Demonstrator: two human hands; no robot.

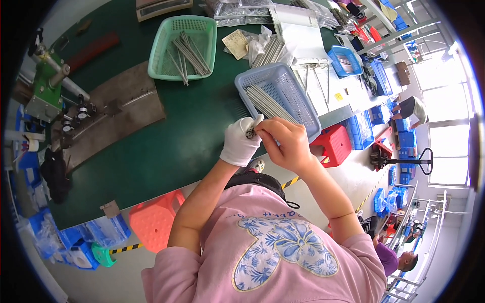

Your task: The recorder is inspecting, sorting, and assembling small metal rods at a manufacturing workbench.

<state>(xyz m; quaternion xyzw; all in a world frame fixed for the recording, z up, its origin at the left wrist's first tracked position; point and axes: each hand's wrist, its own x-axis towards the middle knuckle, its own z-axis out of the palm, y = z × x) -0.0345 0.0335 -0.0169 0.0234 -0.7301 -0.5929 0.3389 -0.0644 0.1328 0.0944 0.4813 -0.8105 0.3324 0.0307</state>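
Observation:
In front of my chest my two hands meet at the table's near edge. My left hand (237, 143), in a white glove, is closed around some small dark metal parts (250, 133), whose exact kind I cannot make out. The bare right hand (289, 144) pinches at the same spot, its thumb and forefinger against the parts. Just beyond both hands stands a blue plastic basket (241, 81) with thin metal rods (268, 103) lying in it. Farther left, a green basket (153, 64) holds several more thin rods (189, 53).
A green bench fixture with dial gauges (82, 112) stands at left beside a brown metal plate (118, 118). Bagged rods (270, 50) and a small blue basket (333, 50) lie at the back right. Red stools (151, 217) flank me; a pallet jack (404, 161) and other people are at right.

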